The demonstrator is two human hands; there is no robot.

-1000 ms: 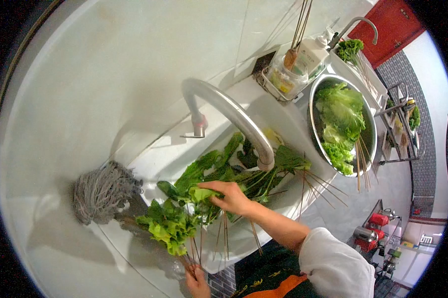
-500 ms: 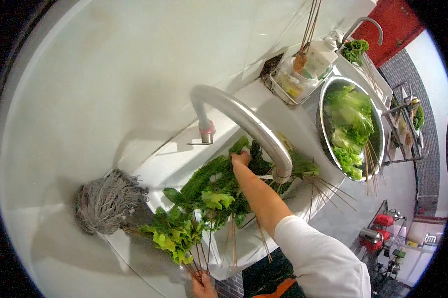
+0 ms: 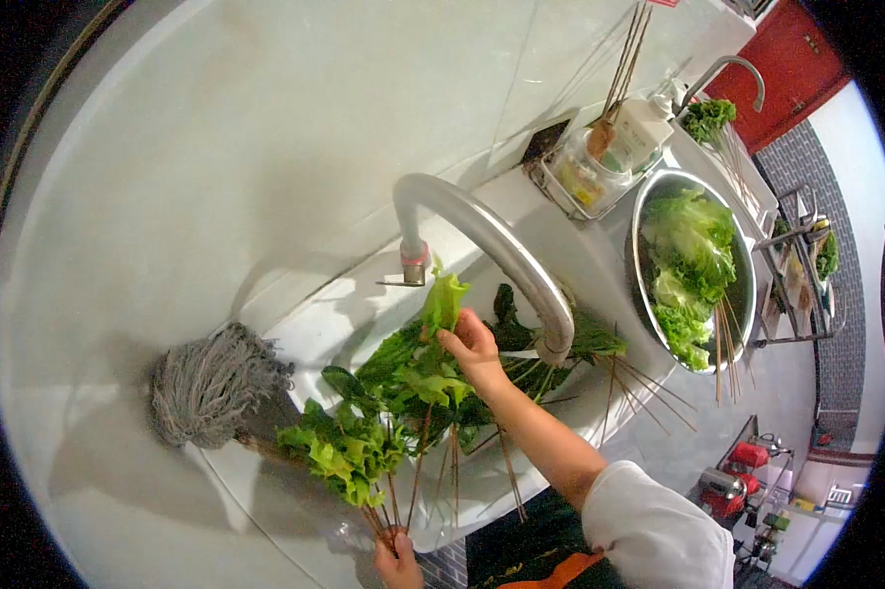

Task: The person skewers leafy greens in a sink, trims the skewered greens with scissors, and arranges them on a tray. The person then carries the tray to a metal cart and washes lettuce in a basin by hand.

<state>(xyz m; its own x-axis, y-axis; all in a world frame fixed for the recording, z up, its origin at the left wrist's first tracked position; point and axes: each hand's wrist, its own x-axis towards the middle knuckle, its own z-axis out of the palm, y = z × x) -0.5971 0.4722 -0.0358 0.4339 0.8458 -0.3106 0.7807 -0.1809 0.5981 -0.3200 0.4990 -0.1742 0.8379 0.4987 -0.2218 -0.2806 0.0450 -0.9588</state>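
My left hand (image 3: 398, 562) grips a bundle of skewers (image 3: 420, 463), leafy greens (image 3: 344, 456) at their far ends, near the sink's (image 3: 599, 265) edge. My right hand (image 3: 474, 346) pinches a leaf (image 3: 445, 302) above the sink, beside the tap (image 3: 501, 247).

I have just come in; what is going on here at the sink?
A person is working at a white sink. The left hand holds a bunch of thin sticks with leaves at their far ends; the right hand holds a light green leaf above the sink. Darker greens lie in it, and a metal bowl of lettuce stands just beyond.
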